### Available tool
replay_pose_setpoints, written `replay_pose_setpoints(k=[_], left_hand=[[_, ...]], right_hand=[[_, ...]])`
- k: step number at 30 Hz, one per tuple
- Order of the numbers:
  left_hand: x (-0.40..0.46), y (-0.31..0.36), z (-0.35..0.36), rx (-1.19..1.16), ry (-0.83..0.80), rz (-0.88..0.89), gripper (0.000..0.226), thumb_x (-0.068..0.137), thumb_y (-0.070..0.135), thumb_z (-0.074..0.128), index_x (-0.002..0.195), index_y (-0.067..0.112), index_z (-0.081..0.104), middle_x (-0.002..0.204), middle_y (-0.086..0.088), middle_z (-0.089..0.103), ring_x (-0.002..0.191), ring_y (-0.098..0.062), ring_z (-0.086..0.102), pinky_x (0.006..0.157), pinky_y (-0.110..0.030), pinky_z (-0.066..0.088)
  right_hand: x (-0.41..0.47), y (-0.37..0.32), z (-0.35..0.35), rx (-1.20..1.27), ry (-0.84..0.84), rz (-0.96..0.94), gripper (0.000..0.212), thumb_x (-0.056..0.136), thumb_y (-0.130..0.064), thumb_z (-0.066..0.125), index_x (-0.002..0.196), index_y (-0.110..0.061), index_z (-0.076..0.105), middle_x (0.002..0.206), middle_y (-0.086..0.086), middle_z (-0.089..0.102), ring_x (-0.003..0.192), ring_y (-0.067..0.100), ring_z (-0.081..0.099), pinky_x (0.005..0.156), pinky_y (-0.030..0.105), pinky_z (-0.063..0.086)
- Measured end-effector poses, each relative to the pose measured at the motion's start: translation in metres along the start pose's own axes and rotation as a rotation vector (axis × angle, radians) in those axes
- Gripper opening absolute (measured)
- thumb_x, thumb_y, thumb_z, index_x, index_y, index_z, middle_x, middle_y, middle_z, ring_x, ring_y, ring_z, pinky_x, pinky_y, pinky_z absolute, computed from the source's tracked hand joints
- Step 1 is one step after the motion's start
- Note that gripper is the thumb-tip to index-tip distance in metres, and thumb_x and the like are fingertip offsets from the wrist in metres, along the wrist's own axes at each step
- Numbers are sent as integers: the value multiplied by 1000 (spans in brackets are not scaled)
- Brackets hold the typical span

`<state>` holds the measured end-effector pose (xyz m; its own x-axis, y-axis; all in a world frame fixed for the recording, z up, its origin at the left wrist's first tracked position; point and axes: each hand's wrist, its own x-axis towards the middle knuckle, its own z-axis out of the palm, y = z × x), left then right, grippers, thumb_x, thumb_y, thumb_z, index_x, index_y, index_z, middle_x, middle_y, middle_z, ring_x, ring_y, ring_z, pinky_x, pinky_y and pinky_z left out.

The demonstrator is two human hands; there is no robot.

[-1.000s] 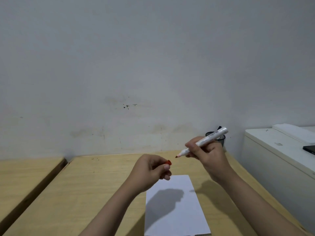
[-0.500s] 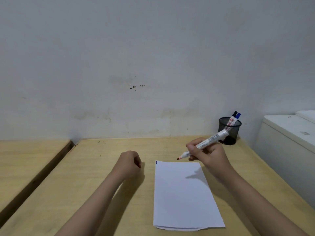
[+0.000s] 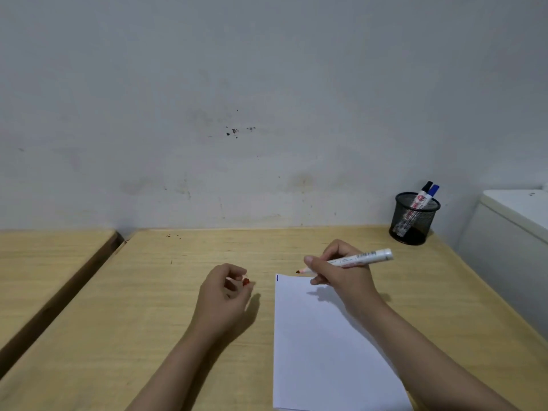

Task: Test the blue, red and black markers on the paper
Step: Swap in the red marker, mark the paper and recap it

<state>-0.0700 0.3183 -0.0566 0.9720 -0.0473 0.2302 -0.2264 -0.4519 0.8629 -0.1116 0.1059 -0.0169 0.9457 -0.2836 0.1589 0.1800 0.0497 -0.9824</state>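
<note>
My right hand point(image 3: 344, 277) grips the uncapped red marker point(image 3: 360, 258), white-bodied, with its tip just above the far edge of the white paper point(image 3: 323, 348). A short blue mark point(image 3: 277, 278) sits at the paper's far left corner. My left hand point(image 3: 225, 295) rests on the desk to the left of the paper, fingers curled around the red cap point(image 3: 246, 282). The black-capped marker point(image 3: 423, 194) and the blue-capped marker point(image 3: 433, 191) stand in a black mesh cup point(image 3: 413, 222) at the back right.
The wooden desk point(image 3: 166, 292) meets a grey wall at the back. A second desk point(image 3: 38, 277) lies to the left across a dark gap. A white cabinet point(image 3: 513, 226) stands close on the right, beside the cup.
The view tilted down, showing more desk. My left hand lowered onto the desk with the red cap. My right hand brought the marker tip down to the paper's far edge.
</note>
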Motion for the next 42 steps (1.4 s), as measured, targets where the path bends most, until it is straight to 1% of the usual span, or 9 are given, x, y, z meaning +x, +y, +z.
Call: replay_pose_setpoints(k=[3, 5, 9, 13, 18, 22, 27, 35, 42], left_hand=[[-14, 7, 6, 85, -69, 204, 11, 74, 18, 71, 72, 23, 63, 74, 7, 64, 71, -12, 58, 58, -13, 42], [-19, 9, 11, 141, -170, 270, 5, 74, 28, 69, 75, 25, 66, 77, 10, 62, 70, -11, 58, 59, -14, 43], [-18, -1, 15, 356, -340, 341, 28, 75, 46, 61, 95, 29, 70, 94, 17, 58, 85, -3, 57, 71, -23, 50], [-15, -4, 15, 373, -343, 393, 30, 76, 46, 60, 96, 27, 70, 109, 19, 60, 101, 1, 54, 82, -21, 48], [-14, -4, 17, 412, -361, 431, 30, 78, 43, 58, 98, 24, 67, 126, 14, 58, 115, -3, 50, 90, -23, 46], [-12, -3, 19, 455, -374, 446, 29, 79, 43, 57, 100, 23, 64, 128, 12, 59, 116, -7, 51, 91, -26, 47], [-11, -4, 19, 448, -381, 433, 27, 79, 42, 57, 98, 24, 63, 127, 13, 58, 117, -5, 50, 90, -25, 46], [-11, -3, 19, 443, -372, 445, 26, 78, 41, 58, 97, 23, 64, 123, 12, 61, 114, -6, 52, 88, -25, 47], [-11, -3, 19, 453, -373, 432, 26, 78, 42, 58, 96, 25, 63, 124, 15, 59, 115, -5, 51, 89, -25, 46]], right_hand=[[20, 9, 15, 35, 24, 135, 27, 79, -6, 72, 61, -12, 52, 50, 4, 57, 46, 16, 56, 50, 27, 53], [31, 16, 24, 26, 34, 212, 27, 79, -9, 71, 61, -13, 52, 52, 5, 60, 46, 14, 57, 51, 28, 54], [44, 33, 38, -96, 75, 236, 28, 73, -16, 78, 64, -12, 53, 59, 10, 70, 51, 16, 65, 53, 33, 57], [40, 52, 41, -151, 118, 169, 31, 76, -11, 76, 60, -10, 49, 62, 19, 68, 49, 19, 67, 47, 29, 52], [36, 59, 41, -242, 86, 112, 31, 78, -10, 72, 58, -12, 48, 61, 20, 66, 48, 15, 67, 50, 32, 54], [38, 62, 41, -263, 64, 100, 31, 78, -8, 71, 58, -13, 49, 62, 20, 64, 52, 16, 69, 53, 34, 55], [39, 63, 41, -249, 58, 92, 31, 78, -7, 71, 57, -12, 49, 56, 12, 63, 50, 14, 68, 48, 28, 53], [40, 66, 42, -266, 54, 112, 30, 77, -9, 71, 57, -15, 49, 68, 24, 67, 52, 18, 67, 53, 31, 54], [42, 65, 41, -328, 23, 136, 27, 74, -7, 68, 59, -13, 47, 54, 7, 57, 44, 13, 62, 49, 27, 51]])
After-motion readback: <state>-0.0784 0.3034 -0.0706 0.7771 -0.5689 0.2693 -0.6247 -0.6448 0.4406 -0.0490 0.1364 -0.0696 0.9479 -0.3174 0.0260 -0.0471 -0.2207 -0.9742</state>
